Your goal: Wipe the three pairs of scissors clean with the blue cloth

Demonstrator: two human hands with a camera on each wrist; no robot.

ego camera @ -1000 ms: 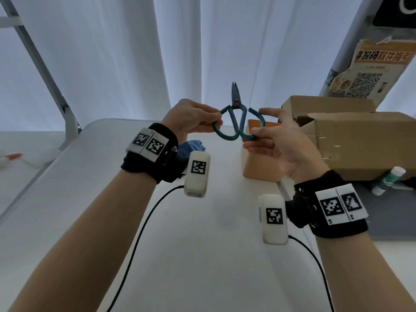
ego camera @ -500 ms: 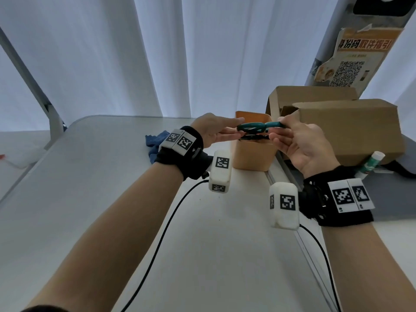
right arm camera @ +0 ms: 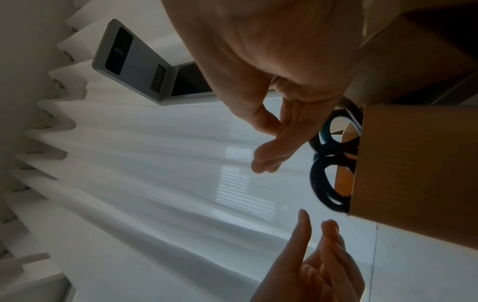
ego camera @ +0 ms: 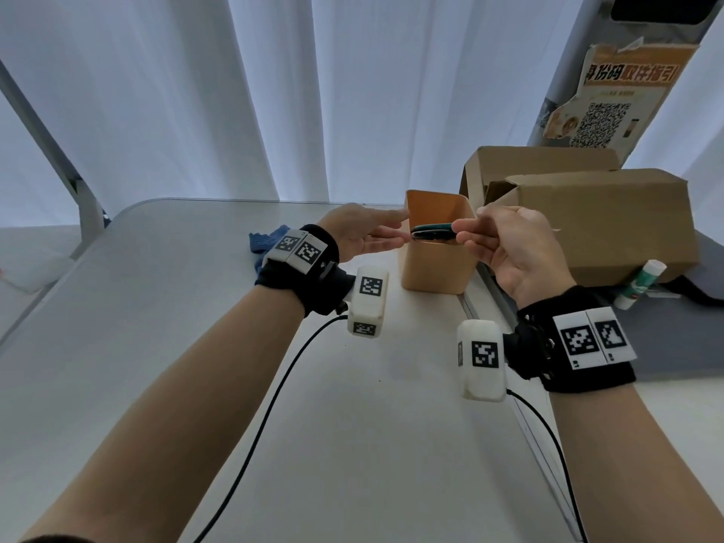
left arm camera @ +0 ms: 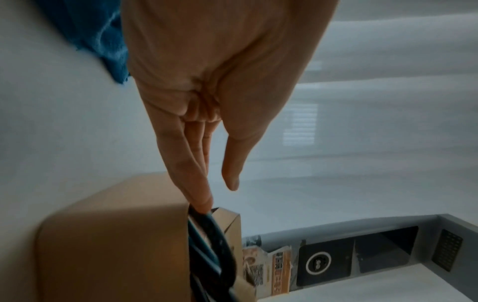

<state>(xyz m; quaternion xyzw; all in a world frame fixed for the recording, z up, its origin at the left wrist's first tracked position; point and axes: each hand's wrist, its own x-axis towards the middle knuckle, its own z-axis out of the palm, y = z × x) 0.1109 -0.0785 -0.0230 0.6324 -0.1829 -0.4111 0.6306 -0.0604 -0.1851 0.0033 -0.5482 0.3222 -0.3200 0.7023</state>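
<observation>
A pair of scissors (ego camera: 433,233) with dark teal loop handles stands blades-down in an orange holder (ego camera: 435,268), handles poking out of the top. My left hand (ego camera: 403,229) is just left of the handles with straight fingers; in the left wrist view one fingertip (left arm camera: 203,205) touches a handle (left arm camera: 207,235). My right hand (ego camera: 466,235) is at the right of the handles with loose fingers, and in the right wrist view its thumb and fingers (right arm camera: 269,147) pinch nothing beside the handles (right arm camera: 328,163). The blue cloth (ego camera: 262,241) lies crumpled on the table behind my left wrist. No other scissors show.
The grey table (ego camera: 156,346) stretches left and toward me, with two black cables across it. Cardboard boxes (ego camera: 587,221) stand right of the holder, past the table's edge. A white glue stick (ego camera: 638,284) leans under them. White curtains hang behind.
Both hands brought the teal scissors down from upright in the air, turned them over and set them into the orange holder. Both hands have let go of the handles.
</observation>
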